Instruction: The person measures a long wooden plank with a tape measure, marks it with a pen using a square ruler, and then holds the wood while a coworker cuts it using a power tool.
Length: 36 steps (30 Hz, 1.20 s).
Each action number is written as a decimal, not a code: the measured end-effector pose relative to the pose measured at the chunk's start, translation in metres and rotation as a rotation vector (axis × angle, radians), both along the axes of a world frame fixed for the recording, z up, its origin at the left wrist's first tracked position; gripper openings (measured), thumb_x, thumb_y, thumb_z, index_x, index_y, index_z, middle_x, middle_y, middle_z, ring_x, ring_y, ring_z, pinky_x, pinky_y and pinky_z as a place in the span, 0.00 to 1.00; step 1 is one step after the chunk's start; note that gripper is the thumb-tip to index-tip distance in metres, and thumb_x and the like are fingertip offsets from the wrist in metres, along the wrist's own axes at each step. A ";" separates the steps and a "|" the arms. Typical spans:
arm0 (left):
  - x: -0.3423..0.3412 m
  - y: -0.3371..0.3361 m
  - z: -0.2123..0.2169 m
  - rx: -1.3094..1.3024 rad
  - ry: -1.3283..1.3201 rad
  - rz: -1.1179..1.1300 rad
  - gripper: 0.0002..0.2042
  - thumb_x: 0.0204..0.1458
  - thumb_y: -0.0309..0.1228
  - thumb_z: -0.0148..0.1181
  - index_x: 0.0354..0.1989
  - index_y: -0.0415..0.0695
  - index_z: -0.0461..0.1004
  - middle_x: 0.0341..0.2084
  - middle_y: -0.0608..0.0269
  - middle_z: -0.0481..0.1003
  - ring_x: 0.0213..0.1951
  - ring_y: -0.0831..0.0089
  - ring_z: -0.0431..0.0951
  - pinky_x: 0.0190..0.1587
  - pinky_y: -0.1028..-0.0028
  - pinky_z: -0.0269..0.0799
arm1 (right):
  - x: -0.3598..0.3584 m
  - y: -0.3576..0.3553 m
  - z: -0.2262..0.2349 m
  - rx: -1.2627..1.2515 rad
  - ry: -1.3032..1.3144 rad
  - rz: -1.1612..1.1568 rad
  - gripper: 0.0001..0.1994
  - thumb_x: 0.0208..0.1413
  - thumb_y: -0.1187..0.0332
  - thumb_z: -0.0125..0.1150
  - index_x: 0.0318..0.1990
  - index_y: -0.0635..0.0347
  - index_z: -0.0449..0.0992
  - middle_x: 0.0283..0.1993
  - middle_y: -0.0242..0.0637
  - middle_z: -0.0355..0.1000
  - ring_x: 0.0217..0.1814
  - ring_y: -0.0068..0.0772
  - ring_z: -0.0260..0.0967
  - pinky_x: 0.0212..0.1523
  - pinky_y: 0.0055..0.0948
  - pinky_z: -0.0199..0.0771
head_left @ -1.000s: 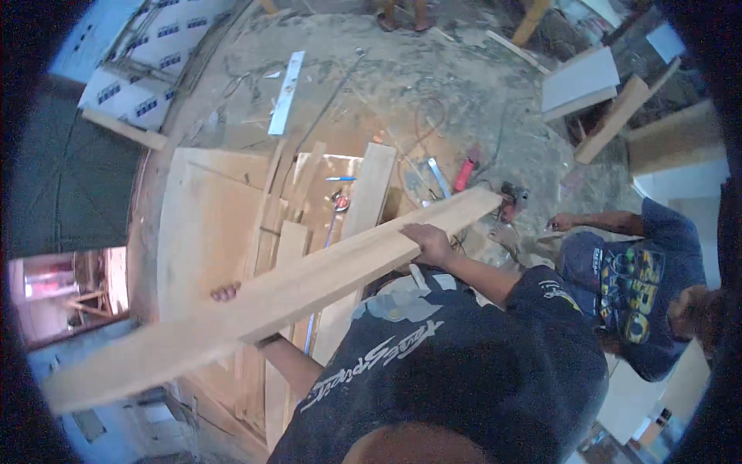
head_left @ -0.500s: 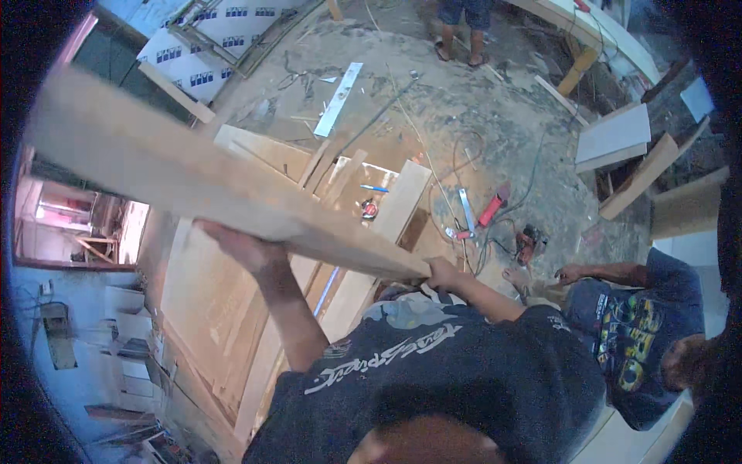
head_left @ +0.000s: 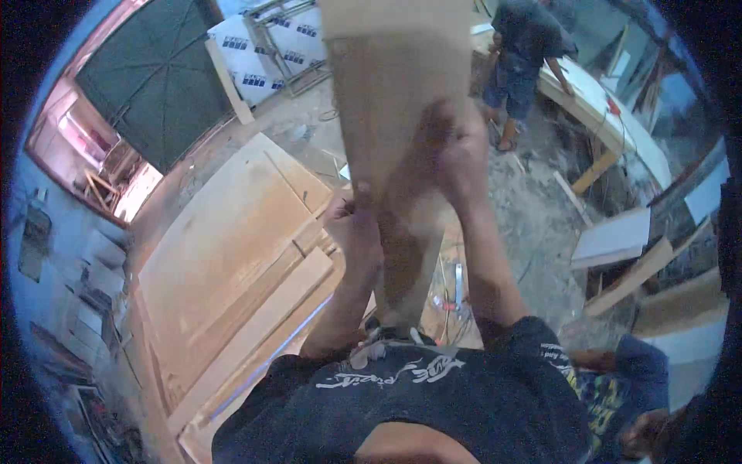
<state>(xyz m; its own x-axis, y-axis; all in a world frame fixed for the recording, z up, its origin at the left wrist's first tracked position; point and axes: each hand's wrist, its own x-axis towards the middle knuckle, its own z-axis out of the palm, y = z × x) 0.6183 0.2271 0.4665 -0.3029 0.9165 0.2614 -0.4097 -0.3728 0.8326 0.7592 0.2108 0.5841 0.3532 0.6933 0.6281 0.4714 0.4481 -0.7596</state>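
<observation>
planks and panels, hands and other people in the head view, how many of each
plank held upright: 1
hands gripping it: 2, left hand and right hand
big wood sheets lying flat at left: 1
white panels at right: 1
other people: 2, one standing, one low at right
total: 7

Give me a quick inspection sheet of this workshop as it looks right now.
Surface: dusty concrete floor strewn with debris.
Job's things: long wooden plank raised on end in front of the camera.
Hands: left hand grips the plank's left edge lower down; right hand grips its right side higher up.
Clutter: large wooden panels stacked flat at left; small tools on the floor; offcuts at right.
Cables: thin cords seem to lie among the tools; blurred.
Surroundings: standing person at a white bench; another person crouched at lower right; dark gate.
</observation>
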 end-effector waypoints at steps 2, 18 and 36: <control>0.001 -0.005 0.004 -0.038 0.072 -0.156 0.16 0.55 0.40 0.66 0.23 0.42 0.71 0.18 0.73 0.70 0.23 0.84 0.68 0.25 0.80 0.63 | 0.011 0.004 -0.005 0.035 0.011 -0.017 0.36 0.55 0.34 0.51 0.48 0.65 0.70 0.40 0.43 0.73 0.45 0.40 0.71 0.48 0.35 0.69; -0.142 -0.098 -0.303 -0.183 0.754 0.149 0.22 0.43 0.48 0.68 0.23 0.40 0.69 0.13 0.59 0.64 0.20 0.67 0.70 0.24 0.66 0.64 | -0.027 0.014 -0.043 0.052 0.475 0.191 0.37 0.64 0.39 0.38 0.66 0.66 0.54 0.63 0.46 0.61 0.63 0.36 0.62 0.62 0.39 0.63; -0.390 -0.221 -0.254 -0.786 1.575 -0.010 0.35 0.25 0.69 0.66 0.20 0.44 0.73 0.18 0.56 0.72 0.25 0.55 0.75 0.31 0.63 0.70 | 0.026 0.094 -0.192 -0.483 1.008 0.694 0.40 0.53 0.38 0.53 0.67 0.54 0.57 0.67 0.46 0.59 0.68 0.53 0.55 0.66 0.62 0.54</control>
<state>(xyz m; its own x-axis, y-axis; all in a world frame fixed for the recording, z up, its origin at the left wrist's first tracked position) 0.2286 0.0062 0.2128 -0.2145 0.9578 -0.1913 0.8893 0.2725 0.3673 0.7847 0.3045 0.3916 -0.0006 0.9981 -0.0610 -0.6100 -0.0487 -0.7909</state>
